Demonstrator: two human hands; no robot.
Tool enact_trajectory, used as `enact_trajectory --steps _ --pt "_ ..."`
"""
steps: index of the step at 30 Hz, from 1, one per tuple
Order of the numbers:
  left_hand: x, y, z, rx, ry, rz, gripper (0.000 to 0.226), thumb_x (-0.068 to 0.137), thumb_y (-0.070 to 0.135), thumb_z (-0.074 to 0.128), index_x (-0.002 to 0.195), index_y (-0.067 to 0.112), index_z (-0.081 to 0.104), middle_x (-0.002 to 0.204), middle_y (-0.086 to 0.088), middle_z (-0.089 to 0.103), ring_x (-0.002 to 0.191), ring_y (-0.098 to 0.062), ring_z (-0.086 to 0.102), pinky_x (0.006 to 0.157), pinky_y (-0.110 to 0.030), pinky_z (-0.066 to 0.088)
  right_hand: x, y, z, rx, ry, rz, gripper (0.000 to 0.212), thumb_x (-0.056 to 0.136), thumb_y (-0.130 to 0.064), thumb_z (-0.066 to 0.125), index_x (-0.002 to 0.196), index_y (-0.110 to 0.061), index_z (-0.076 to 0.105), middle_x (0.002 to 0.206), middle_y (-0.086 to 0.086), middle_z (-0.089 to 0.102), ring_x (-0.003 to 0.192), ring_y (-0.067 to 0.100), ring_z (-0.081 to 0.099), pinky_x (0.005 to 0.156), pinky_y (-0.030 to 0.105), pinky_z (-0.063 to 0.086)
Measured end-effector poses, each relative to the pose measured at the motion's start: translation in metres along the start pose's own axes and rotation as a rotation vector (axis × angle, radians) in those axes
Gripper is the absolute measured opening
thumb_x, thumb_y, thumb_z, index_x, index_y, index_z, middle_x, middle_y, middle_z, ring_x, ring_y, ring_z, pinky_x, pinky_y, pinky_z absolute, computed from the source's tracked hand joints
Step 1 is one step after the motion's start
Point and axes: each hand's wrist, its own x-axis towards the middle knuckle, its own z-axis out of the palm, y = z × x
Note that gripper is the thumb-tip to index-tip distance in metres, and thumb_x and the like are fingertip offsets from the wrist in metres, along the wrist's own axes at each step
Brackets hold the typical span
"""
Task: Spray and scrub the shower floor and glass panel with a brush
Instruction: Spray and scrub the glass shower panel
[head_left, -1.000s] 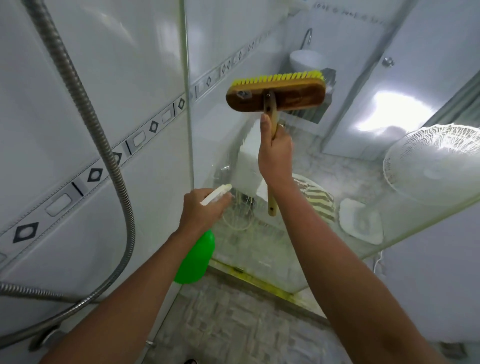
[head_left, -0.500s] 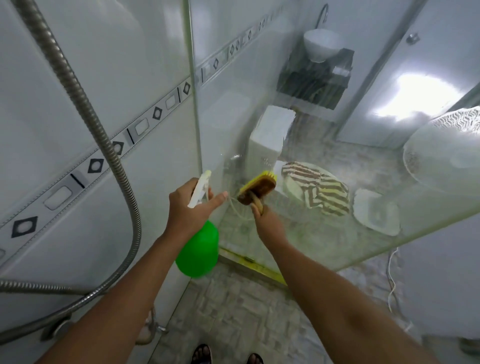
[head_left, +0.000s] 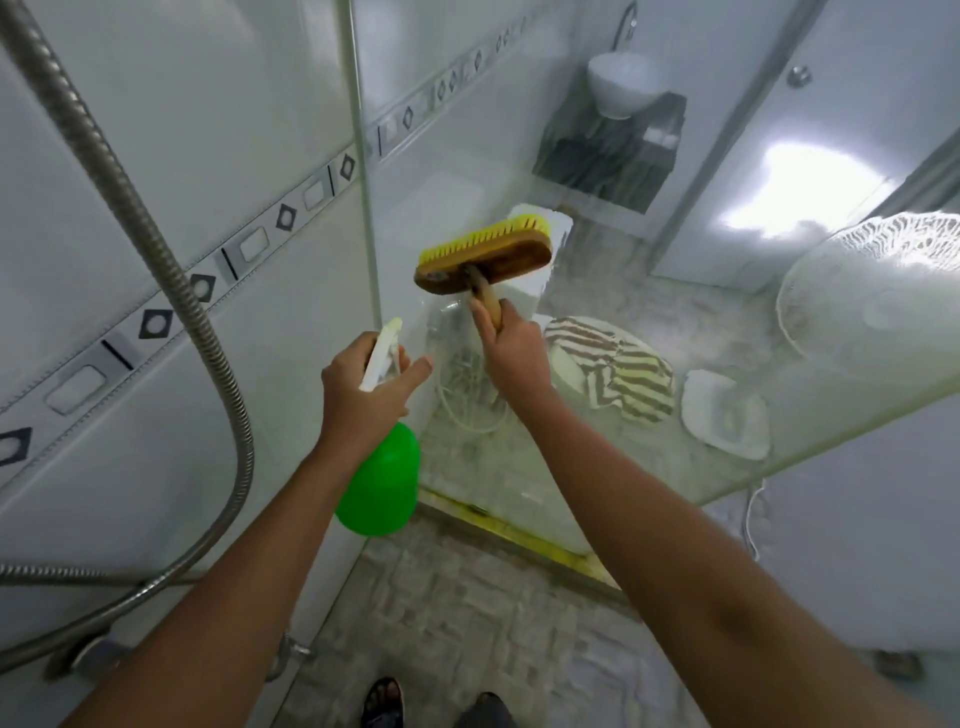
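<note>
Against the glass panel (head_left: 649, 364), my right hand (head_left: 511, 353), clamped on the brush (head_left: 483, 257), has swept back up from low down. Left hand (head_left: 363, 395) stays wrapped around the spray bottle (head_left: 382, 483); glass scrubbing continues, I judge.

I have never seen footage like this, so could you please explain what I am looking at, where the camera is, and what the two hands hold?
There is no machine here: a person wears one wide-angle camera on the head, looking forward and down, so both forearms reach into the picture from below. The person stands in a shower stall. The left hand grips a green spray bottle by its white trigger head. The right hand holds the handle of a wooden brush, whose yellow bristles face the glass panel. Through the glass you see the rest of the bathroom: a toilet with a striped cover and a basin. A metal hose hangs along the tiled wall on the left, and the stone-patterned floor lies below.
</note>
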Motion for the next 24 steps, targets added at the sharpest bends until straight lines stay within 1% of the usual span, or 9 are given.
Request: enact_trajectory --steps 2,3,6,10,12,14,18,21,24 --pt "-0.003 0.003 0.008 -0.004 -0.002 0.022 0.031 0.084 0.028 0.088 0.09 0.005 0.068 0.078 -0.01 0.068 0.059 -0.003 0.064 0.05 -0.025 0.06 -0.01 0.031 0.0 -0.08 -0.063 0.029 0.05 0.097 -0.062 0.038 0.093 -0.015 0.056 0.07 0.007 0.061 0.066 0.028 0.06 0.056 0.035 0.042" --pt "-0.005 0.003 0.012 -0.005 -0.004 0.028 0.032 0.083 0.028 0.089 0.089 0.005 0.068 0.079 -0.013 0.069 0.057 -0.004 0.063 0.05 -0.026 0.06 -0.02 0.047 -0.001 -0.103 -0.092 0.047 0.049 0.097 -0.061 0.039 0.092 -0.015 0.055 0.07 0.007 0.061 0.067 0.028 0.06 0.056 0.034 0.04" --pt "-0.008 -0.003 0.027 -0.036 -0.009 -0.01 0.034 0.081 0.034 0.09 0.087 0.008 0.068 0.077 -0.012 0.07 0.061 -0.022 0.068 0.056 -0.049 0.064 -0.05 0.103 -0.003 -0.133 -0.136 0.086 0.046 0.098 -0.056 0.041 0.099 -0.013 0.058 0.075 0.006 0.061 0.072 0.028 0.062 0.058 0.032 0.036" --pt "-0.008 -0.011 0.049 -0.044 0.044 -0.043 0.039 0.076 0.047 0.089 0.087 0.014 0.069 0.08 -0.009 0.071 0.074 -0.035 0.071 0.062 -0.055 0.064 -0.076 0.149 0.003 -0.164 -0.17 0.17 0.051 0.096 -0.064 0.035 0.097 -0.018 0.057 0.074 0.002 0.059 0.072 0.029 0.062 0.059 0.036 0.043" --pt "-0.013 -0.012 0.06 -0.056 0.077 -0.055 0.038 0.077 0.045 0.089 0.088 0.015 0.068 0.081 -0.008 0.071 0.076 -0.036 0.07 0.064 -0.056 0.063 -0.083 0.152 0.009 -0.112 -0.192 0.206 0.057 0.094 -0.069 0.03 0.093 -0.019 0.057 0.075 0.003 0.062 0.072 0.027 0.062 0.063 0.04 0.05" --pt "-0.02 -0.011 0.072 -0.063 0.131 -0.051 0.034 0.08 0.037 0.09 0.089 0.012 0.068 0.081 -0.008 0.07 0.074 -0.037 0.069 0.065 -0.053 0.062 -0.082 0.144 0.01 0.011 -0.237 0.225 0.054 0.095 -0.067 0.032 0.091 -0.019 0.058 0.076 0.003 0.061 0.072 0.024 0.06 0.065 0.041 0.05" --pt "-0.039 -0.006 0.087 -0.09 0.269 -0.088 0.032 0.083 0.032 0.088 0.092 0.01 0.067 0.085 -0.009 0.07 0.076 -0.036 0.07 0.064 -0.056 0.063 -0.068 0.128 -0.002 0.131 -0.35 0.137 0.05 0.098 -0.062 0.035 0.099 -0.02 0.062 0.072 0.0 0.058 0.068 0.02 0.057 0.059 0.031 0.036" --pt "-0.063 -0.002 0.077 -0.109 0.389 -0.113 0.031 0.082 0.035 0.087 0.091 0.015 0.066 0.084 -0.005 0.069 0.078 -0.032 0.071 0.067 -0.061 0.062 -0.065 0.106 -0.015 0.196 -0.424 0.065 0.043 0.099 -0.056 0.039 0.077 -0.022 0.053 0.062 -0.006 0.051 0.06 0.014 0.05 0.053 0.029 0.03" --pt "-0.097 0.008 0.058 -0.082 0.494 -0.071 0.029 0.083 0.042 0.084 0.089 0.02 0.066 0.087 0.0 0.069 0.083 -0.035 0.07 0.069 -0.062 0.062 -0.075 0.079 -0.022 0.27 -0.491 -0.015 0.042 0.1 -0.053 0.041 0.071 -0.023 0.047 0.061 -0.007 0.05 0.058 0.012 0.051 0.052 0.028 0.031"
